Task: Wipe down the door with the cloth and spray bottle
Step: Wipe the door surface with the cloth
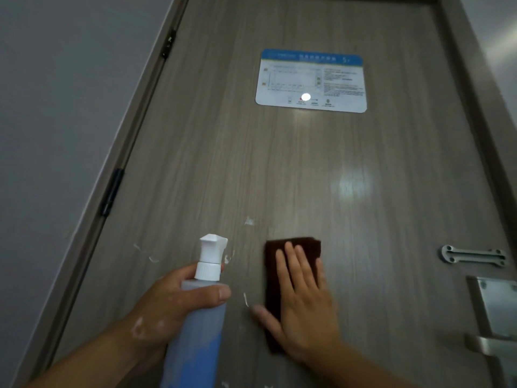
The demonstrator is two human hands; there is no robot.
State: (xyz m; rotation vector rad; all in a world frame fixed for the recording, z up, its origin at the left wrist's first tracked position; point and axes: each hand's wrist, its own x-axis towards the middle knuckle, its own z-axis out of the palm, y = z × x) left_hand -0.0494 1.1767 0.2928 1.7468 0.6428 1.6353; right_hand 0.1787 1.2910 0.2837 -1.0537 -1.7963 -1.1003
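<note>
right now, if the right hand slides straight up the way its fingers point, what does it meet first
Only bare door above the cloth, then probably the lower left corner of the notice card, though the right hand might slip just left of it.

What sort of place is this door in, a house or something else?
Probably a hotel or dormitory room, not certain. The door carries a printed notice with a diagram, a metal security latch near its edge, and a large lock plate below that.
</note>
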